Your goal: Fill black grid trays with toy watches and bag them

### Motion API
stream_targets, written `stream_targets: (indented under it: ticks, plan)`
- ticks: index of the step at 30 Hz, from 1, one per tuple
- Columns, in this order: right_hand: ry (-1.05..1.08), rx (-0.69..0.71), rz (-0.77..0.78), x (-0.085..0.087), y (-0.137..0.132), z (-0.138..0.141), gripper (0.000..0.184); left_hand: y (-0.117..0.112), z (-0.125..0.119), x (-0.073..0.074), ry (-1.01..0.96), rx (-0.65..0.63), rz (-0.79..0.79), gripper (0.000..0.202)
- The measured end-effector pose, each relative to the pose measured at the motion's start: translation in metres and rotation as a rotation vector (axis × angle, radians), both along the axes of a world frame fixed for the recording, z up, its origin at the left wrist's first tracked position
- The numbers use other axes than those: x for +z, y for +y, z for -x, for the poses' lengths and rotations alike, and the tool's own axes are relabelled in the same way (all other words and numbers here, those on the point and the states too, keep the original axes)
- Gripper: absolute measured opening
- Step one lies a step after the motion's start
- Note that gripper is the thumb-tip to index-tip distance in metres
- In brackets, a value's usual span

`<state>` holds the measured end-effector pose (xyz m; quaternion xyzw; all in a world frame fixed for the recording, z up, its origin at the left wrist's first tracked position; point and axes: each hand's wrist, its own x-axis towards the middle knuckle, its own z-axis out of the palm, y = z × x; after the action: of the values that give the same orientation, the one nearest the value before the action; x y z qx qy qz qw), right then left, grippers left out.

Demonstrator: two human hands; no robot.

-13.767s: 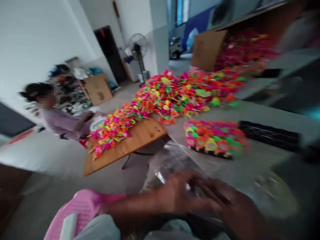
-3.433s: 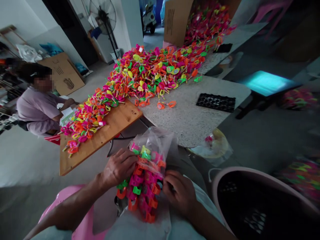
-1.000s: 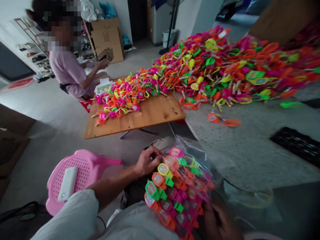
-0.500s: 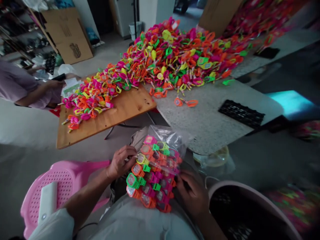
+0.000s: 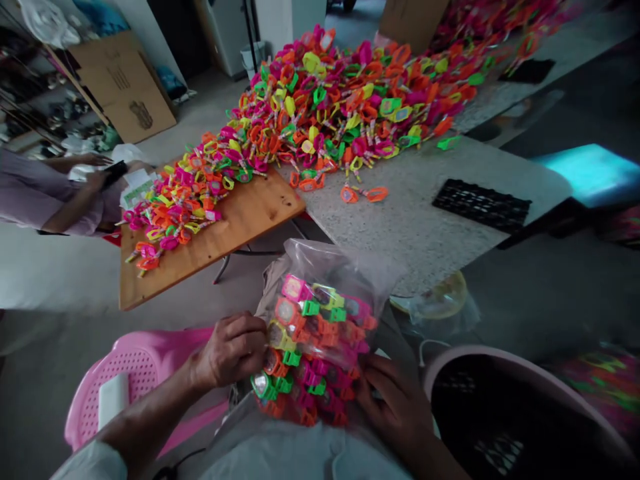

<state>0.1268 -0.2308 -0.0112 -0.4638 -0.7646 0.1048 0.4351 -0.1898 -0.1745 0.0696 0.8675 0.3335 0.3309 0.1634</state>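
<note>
Sleeve (image 5: 23, 190) of a co-worker at far left, arms forward, dark slab (image 5: 116, 172) in one hand, too small for us to identify. Next, a cardboard sheet or box (image 5: 125, 87) with printed marks, tilted. Below, pink stool (image 5: 133, 363) with a white block (image 5: 113, 400) on its perforated seat. Then wooden table (image 5: 250, 217), with loose toy watches (image 5: 320, 107) heaped across it and over onto the stone-topped table beyond. Our left hand (image 5: 233, 350) is just right of the stool, fingers curled in, pinching the left edge of a clear bag (image 5: 325, 257). Bag sits between our two hands, over the lap, tilted, with a block of watches (image 5: 313, 357) in tight rows inside: pink, orange, yellow, green. Bag's top end runs past the watches, loose and wrinkled, toward the tables; in our view it overlaps the stone edge, can't tell if it touches. Our right hand (image 5: 395, 400) is on the right edge, lower down, thumb and fingers closed on the film beside the watches; fingertips partly hidden. Further right, stone-topped table (image 5: 380, 230) carries a black tray (image 5: 483, 205); below, big round tub (image 5: 483, 351), dark inside. Far right, lit cyan panel (image 5: 593, 170), blurred.
</note>
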Motion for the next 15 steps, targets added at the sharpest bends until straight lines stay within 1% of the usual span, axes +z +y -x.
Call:
stream_targets:
  ticks: [2,4,6,8,9,11,15]
  plan:
    - [0.035,0.015,0.024,-0.003,0.003,0.002,0.011,-0.001,-0.006,-0.004,-0.093,0.083,0.123,0.012]
    - [0.071,0.028,0.067,-0.008,0.008,0.005,0.011,0.003,-0.01,-0.013,-0.138,0.198,0.216,0.007]
    - [0.095,0.021,0.097,-0.011,0.014,0.008,0.01,0.009,-0.009,-0.023,-0.094,0.289,0.287,0.004]
    - [0.105,0.01,0.117,-0.011,0.021,0.011,0.009,0.017,-0.005,-0.03,-0.014,0.331,0.347,0.004]
    - [0.109,0.006,0.12,-0.01,0.025,0.012,0.009,0.021,-0.002,-0.033,0.016,0.329,0.358,0.004]
    - [0.111,0.009,0.117,-0.006,0.029,0.013,0.009,0.027,0.002,-0.034,0.043,0.301,0.331,0.005]
    - [0.105,0.015,0.099,0.002,0.029,0.012,0.01,0.03,0.004,-0.028,0.013,0.18,0.212,0.006]
